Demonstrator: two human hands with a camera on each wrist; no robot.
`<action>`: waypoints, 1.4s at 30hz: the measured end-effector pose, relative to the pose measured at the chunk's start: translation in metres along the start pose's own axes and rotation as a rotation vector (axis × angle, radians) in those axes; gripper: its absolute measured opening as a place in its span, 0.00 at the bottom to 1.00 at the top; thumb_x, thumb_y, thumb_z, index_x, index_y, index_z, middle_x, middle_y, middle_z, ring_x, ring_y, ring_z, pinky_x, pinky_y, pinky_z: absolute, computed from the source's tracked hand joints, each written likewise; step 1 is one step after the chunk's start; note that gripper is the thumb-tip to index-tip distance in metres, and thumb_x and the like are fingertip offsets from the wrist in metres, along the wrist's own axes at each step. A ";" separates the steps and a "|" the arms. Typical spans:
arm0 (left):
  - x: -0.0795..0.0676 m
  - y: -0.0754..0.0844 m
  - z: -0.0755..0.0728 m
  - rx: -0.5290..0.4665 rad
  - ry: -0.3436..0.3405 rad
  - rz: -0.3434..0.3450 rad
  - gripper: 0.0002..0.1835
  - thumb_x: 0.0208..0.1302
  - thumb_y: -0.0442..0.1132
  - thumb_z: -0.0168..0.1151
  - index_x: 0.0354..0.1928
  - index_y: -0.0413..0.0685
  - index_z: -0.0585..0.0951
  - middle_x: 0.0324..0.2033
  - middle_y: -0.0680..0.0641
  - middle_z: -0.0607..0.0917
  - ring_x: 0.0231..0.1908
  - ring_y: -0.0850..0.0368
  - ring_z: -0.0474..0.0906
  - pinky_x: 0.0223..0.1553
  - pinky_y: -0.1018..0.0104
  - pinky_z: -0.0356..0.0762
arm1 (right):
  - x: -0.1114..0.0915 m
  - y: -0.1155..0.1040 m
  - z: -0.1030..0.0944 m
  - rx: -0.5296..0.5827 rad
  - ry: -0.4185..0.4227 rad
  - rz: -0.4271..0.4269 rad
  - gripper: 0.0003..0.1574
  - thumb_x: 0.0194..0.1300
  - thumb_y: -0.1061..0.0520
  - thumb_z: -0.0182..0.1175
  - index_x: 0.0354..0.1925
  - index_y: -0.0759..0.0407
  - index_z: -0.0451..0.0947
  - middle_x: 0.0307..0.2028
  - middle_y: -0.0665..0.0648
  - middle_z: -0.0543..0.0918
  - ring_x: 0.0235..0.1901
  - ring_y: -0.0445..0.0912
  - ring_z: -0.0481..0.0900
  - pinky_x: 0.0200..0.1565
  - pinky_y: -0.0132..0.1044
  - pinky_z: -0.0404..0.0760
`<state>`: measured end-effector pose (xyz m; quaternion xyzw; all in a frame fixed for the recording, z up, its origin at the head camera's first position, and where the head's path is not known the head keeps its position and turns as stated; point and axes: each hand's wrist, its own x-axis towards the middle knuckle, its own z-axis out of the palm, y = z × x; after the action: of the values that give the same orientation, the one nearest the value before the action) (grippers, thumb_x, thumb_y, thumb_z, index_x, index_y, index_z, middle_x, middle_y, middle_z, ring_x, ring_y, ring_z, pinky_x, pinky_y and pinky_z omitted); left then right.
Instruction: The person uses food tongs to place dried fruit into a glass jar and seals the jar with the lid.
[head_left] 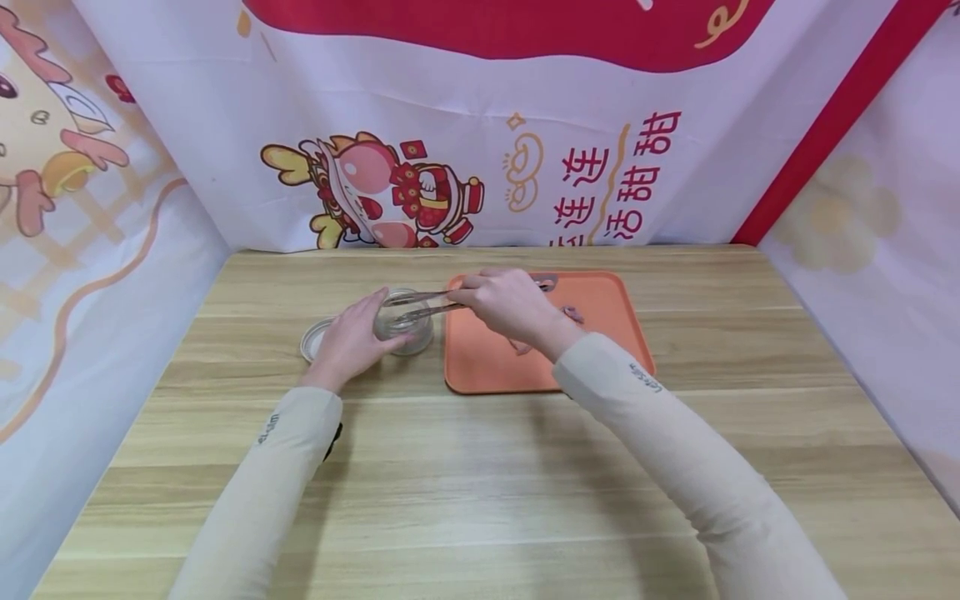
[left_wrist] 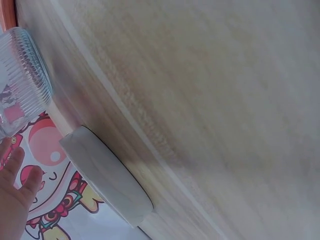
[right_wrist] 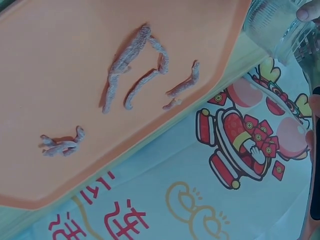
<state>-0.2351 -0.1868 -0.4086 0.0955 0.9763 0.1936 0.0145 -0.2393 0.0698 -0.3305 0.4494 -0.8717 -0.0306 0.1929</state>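
Note:
My left hand (head_left: 354,337) holds a clear ribbed glass jar (head_left: 414,340), thumb on the near side and fingers on the far side. Some pinkish and dark bits show low inside the jar (left_wrist: 22,82) in the left wrist view. A pair of metal tongs (head_left: 438,309) is gripped in my right hand (head_left: 513,305), with the tips over the jar's mouth. Beneath that hand lies an orange tray (head_left: 480,371). Shrivelled, twisted purplish-brown strips (right_wrist: 131,52) lie on it, including a small tangled clump (right_wrist: 62,145).
A pale round lid (head_left: 312,340) lies on the wooden table (head_left: 450,492), left of the jar and partly behind my left hand. Printed cloth (head_left: 465,100) hangs along the table's back edge, and more cloth stands at both sides.

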 end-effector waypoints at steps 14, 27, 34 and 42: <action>-0.002 -0.003 0.003 0.077 -0.009 0.036 0.51 0.60 0.69 0.54 0.75 0.44 0.50 0.74 0.40 0.54 0.73 0.38 0.51 0.73 0.41 0.49 | -0.038 0.027 -0.003 0.056 0.103 0.114 0.19 0.60 0.62 0.63 0.50 0.49 0.84 0.37 0.50 0.88 0.32 0.43 0.85 0.22 0.33 0.79; -0.003 -0.009 0.005 0.081 -0.010 0.055 0.48 0.64 0.70 0.44 0.75 0.46 0.49 0.75 0.42 0.53 0.73 0.39 0.50 0.74 0.41 0.47 | -0.090 0.062 -0.003 0.127 0.022 0.319 0.25 0.54 0.58 0.70 0.53 0.50 0.82 0.45 0.55 0.87 0.31 0.48 0.86 0.25 0.40 0.81; -0.003 -0.008 0.008 0.048 -0.011 0.042 0.48 0.64 0.70 0.44 0.75 0.46 0.49 0.75 0.42 0.53 0.73 0.38 0.50 0.73 0.39 0.48 | -0.120 0.078 -0.002 0.186 -0.027 0.439 0.28 0.55 0.60 0.69 0.55 0.49 0.80 0.47 0.60 0.86 0.34 0.54 0.86 0.28 0.45 0.82; -0.003 -0.010 0.010 0.051 -0.023 0.049 0.45 0.67 0.69 0.38 0.76 0.49 0.44 0.75 0.42 0.51 0.73 0.37 0.49 0.72 0.38 0.47 | -0.153 0.091 0.009 0.199 0.016 0.461 0.23 0.51 0.63 0.71 0.48 0.57 0.84 0.33 0.61 0.86 0.25 0.50 0.82 0.25 0.44 0.80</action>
<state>-0.2331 -0.1930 -0.4213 0.1221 0.9780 0.1679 0.0188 -0.2327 0.2448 -0.3651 0.2556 -0.9484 0.1037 0.1563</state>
